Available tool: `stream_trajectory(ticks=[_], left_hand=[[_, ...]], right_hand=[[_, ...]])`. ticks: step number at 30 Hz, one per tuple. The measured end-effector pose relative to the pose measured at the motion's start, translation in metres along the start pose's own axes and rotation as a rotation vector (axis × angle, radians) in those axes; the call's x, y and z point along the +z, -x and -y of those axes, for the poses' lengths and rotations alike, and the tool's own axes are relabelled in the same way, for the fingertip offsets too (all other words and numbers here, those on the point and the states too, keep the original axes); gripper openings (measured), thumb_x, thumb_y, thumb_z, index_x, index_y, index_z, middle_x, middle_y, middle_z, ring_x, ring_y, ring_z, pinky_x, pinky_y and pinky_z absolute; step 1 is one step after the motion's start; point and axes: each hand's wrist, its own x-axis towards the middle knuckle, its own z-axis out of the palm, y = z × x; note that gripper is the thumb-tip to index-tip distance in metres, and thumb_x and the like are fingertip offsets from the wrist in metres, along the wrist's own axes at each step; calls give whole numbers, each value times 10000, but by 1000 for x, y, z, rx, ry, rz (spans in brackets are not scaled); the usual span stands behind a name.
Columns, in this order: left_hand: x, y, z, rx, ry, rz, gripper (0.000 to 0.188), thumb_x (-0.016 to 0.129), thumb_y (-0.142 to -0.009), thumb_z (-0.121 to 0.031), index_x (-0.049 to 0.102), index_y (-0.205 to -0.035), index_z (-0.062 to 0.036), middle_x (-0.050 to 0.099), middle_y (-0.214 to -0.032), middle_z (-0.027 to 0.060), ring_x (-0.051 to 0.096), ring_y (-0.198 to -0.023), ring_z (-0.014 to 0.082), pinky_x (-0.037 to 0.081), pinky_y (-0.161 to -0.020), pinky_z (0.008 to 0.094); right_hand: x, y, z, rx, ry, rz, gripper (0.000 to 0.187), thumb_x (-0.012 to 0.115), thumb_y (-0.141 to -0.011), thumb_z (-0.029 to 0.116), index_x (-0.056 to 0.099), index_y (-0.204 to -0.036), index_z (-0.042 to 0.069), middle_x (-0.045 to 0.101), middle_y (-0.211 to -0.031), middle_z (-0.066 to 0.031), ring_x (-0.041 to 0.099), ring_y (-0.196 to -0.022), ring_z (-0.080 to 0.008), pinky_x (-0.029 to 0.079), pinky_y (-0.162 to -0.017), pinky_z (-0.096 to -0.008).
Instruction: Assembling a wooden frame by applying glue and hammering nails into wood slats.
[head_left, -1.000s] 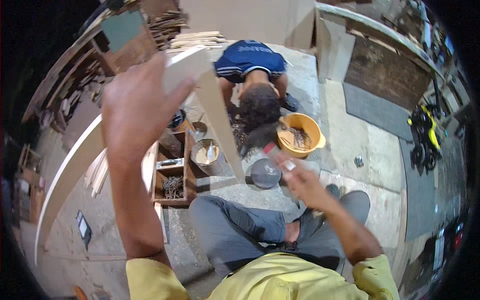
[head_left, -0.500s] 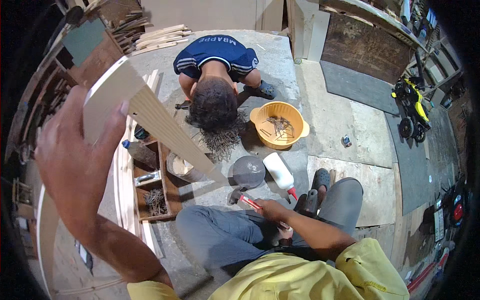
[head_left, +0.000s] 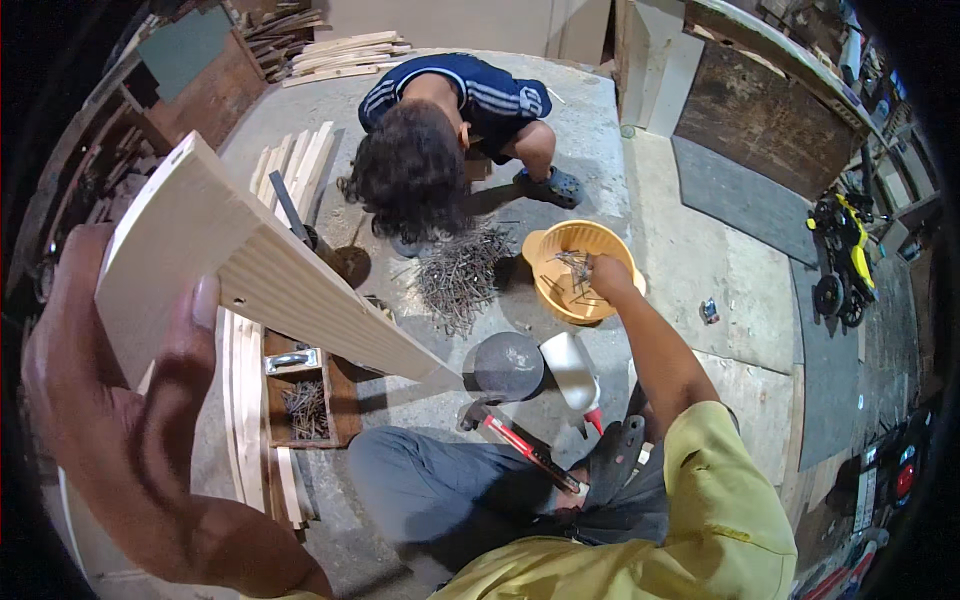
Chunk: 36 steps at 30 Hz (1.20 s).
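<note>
My left hand (head_left: 135, 400) grips the upper end of a pale wooden workpiece (head_left: 300, 290), a wide curved board joined to a ridged slat. The workpiece slants down to the right, its lower end near a dark round block (head_left: 507, 366). My right hand (head_left: 608, 278) reaches into a yellow two-handled basin (head_left: 552, 240), fingers closed at the nails (head_left: 572, 262); how many it holds is hidden. A hammer (head_left: 525, 447) with a red and black handle lies across my lap and foot, untouched. Beside the block lies a white glue bottle (head_left: 570, 368) with a red nozzle.
Across from me a person (head_left: 430, 150) crouches, head bowed over a heap of nails (head_left: 465, 280). A wooden box (head_left: 345, 405) with nails and a metal-handled tool stands left, beside long wooden strips (head_left: 245, 400). A yellow-black toy vehicle (head_left: 845, 250) stands far right.
My right hand has let go of the hammer and moved forward into the yellow basin. The workpiece in my left hand has shifted left and tilted lower. The crouching person's head has moved.
</note>
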Motion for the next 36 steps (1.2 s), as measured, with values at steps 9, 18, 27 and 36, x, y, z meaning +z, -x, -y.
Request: stream_trajectory(ticks=[9, 18, 27, 36], left_hand=[[-8, -7, -10, 199, 213, -20, 387, 690, -873, -331, 655, -1109, -25, 691, -804, 158, 699, -726, 266, 549, -672, 370], [-13, 0, -1, 230, 103, -89, 485, 687, -824, -534, 606, -899, -62, 648, -735, 132, 655, -661, 287, 473, -615, 407], [-27, 5, -1, 223, 180, -16, 383, 743, -747, -361, 610, -938, -57, 692, -859, 136, 692, -812, 312, 531, -739, 431], [-30, 8, -2, 226, 176, 30, 387, 760, -772, -369, 620, -944, -53, 698, -870, 125, 709, -813, 286, 547, -721, 411]], right_hand=[[33, -7, -4, -62, 287, 17, 220, 537, -916, 141, 731, -939, 40, 730, -970, -176, 714, -904, -336, 576, -786, -440], [-261, 92, 196, -769, -1190, -273, 151, 593, -1003, 147, 646, -1032, 9, 700, -876, -52, 654, -758, -106, 515, -660, -260], [-390, 221, 322, -1122, -1083, -348, 164, 545, -1037, 156, 582, -1033, -4, 671, -857, -57, 648, -799, -112, 538, -731, -263], [-389, 222, 319, -1088, -966, -319, 177, 562, -1032, 179, 586, -1031, 4, 660, -832, -64, 634, -784, -120, 533, -729, -283]])
